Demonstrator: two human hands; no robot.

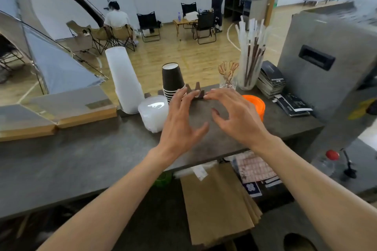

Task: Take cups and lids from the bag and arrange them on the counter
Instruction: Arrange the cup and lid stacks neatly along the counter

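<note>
A dark gray surface (85, 161) runs across a big room with a wood floor. Both hands float just above it with fingers spread wide, holding nothing. The left hand (181, 120) and right hand (234, 116) are close together. At 12 o'clock from the left hand stands a stack of black cups (173, 81), upside down. At 9 o'clock sit clear lids (153, 112). Tall clear cups (124, 79) stand at 10 o'clock.

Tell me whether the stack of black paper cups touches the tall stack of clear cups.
Apart. The head view shows bare counter edge and floor between the black paper cups and the clear cups.
</note>
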